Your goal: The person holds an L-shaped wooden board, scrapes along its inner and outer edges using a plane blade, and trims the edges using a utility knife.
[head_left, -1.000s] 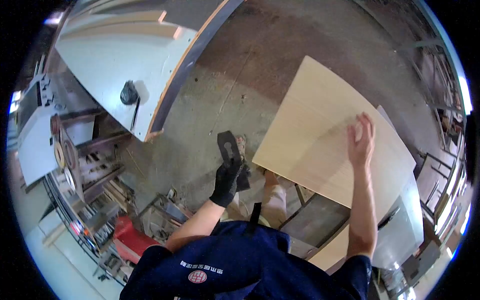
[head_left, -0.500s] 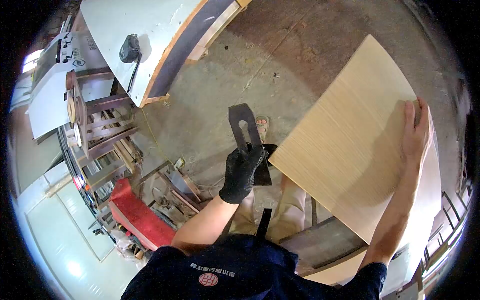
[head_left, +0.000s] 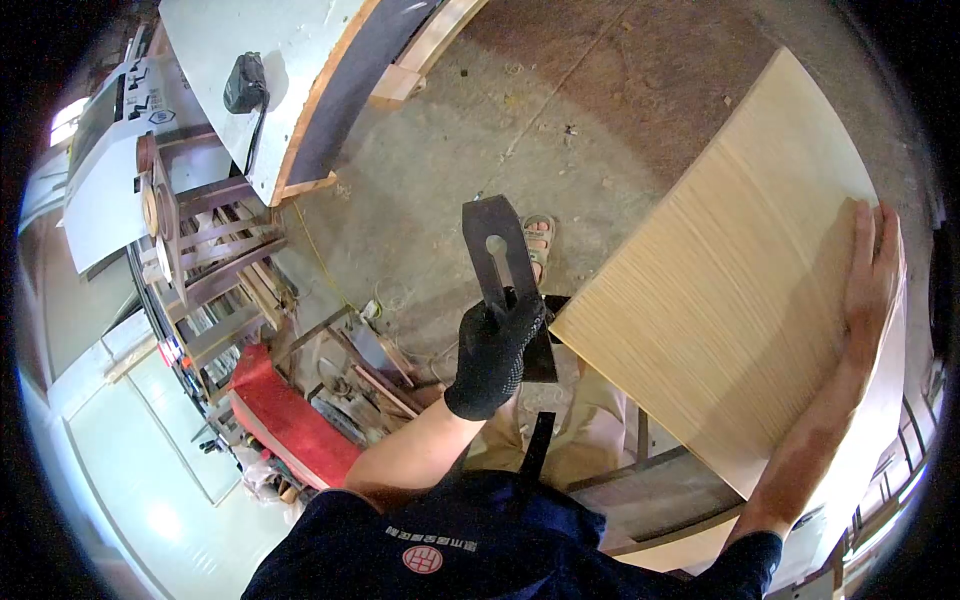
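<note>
One slotted plate (head_left: 484, 219) in left hand (head_left: 491, 354).

Bright opening (head_left: 68, 122): light is glowing left of the left hand (head_left: 495, 350).
Pale panel (head_left: 135, 440): glare is flaring, same side.
Board (head_left: 700, 270): shadow is falling beside the right hand (head_left: 872, 270).
Edges: lines are bending.

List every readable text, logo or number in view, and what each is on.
No text is sharp enough to quote reliably.
Dark navy shirt: row of small pale characters, too small to read surely; round red emblem beside it, no legible lettering.
White panel at far left: large black markings and a small hexagonal mark, both too blurred to read.
</note>
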`<state>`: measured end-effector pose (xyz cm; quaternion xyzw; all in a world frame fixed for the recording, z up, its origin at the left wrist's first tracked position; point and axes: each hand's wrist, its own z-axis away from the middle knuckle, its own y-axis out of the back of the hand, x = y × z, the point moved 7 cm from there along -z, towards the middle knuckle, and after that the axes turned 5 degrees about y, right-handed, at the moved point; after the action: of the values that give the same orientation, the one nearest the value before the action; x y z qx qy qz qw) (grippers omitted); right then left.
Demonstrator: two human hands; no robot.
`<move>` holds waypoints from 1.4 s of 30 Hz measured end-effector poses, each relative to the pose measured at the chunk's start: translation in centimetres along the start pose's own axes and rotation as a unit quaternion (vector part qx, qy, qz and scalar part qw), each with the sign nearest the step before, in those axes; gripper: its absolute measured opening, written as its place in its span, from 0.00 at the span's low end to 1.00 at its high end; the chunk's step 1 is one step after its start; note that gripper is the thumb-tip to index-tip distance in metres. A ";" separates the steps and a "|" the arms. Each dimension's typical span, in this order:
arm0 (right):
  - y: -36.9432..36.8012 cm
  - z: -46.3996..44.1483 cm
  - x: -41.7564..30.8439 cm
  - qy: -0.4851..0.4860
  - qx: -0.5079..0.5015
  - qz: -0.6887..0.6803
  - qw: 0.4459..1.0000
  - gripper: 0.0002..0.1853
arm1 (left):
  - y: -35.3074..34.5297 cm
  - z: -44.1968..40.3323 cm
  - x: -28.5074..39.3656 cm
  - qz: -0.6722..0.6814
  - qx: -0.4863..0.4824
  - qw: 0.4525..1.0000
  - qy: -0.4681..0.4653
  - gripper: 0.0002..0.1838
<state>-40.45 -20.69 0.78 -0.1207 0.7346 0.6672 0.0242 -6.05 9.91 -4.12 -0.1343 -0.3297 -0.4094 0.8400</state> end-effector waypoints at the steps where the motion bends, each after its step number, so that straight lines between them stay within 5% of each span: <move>1: -0.2 -0.1 0.4 0.003 -0.006 0.002 1.000 0.33 | 0.0 0.0 0.0 -0.005 -0.001 1.000 -0.005 0.08; 17: -0.5 0.4 0.6 0.034 0.011 0.004 0.999 0.32 | -0.4 -0.5 0.8 -0.041 0.003 0.998 -0.056 0.07; 20: -0.7 0.0 1.3 0.065 0.021 0.002 0.998 0.31 | -1.0 -0.6 2.2 -0.125 -0.059 0.989 -0.043 0.07; 26: -0.8 0.2 1.8 0.057 0.031 0.007 0.998 0.29 | 0.0 -0.1 -0.4 0.051 -0.017 0.998 0.030 0.06; 35: -0.7 0.2 1.3 0.020 -0.015 -0.002 1.000 0.33 | -0.6 0.0 0.6 -0.054 -0.020 0.996 -0.065 0.06; 42: -0.3 0.5 0.6 0.016 0.009 0.024 1.000 0.35 | -1.4 -0.3 1.1 -0.070 -0.011 0.996 -0.046 0.05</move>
<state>-40.99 -20.32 0.29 -0.1136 0.7435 0.6590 -0.0027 -6.53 8.20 -3.70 -0.1387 -0.3725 -0.4639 0.7917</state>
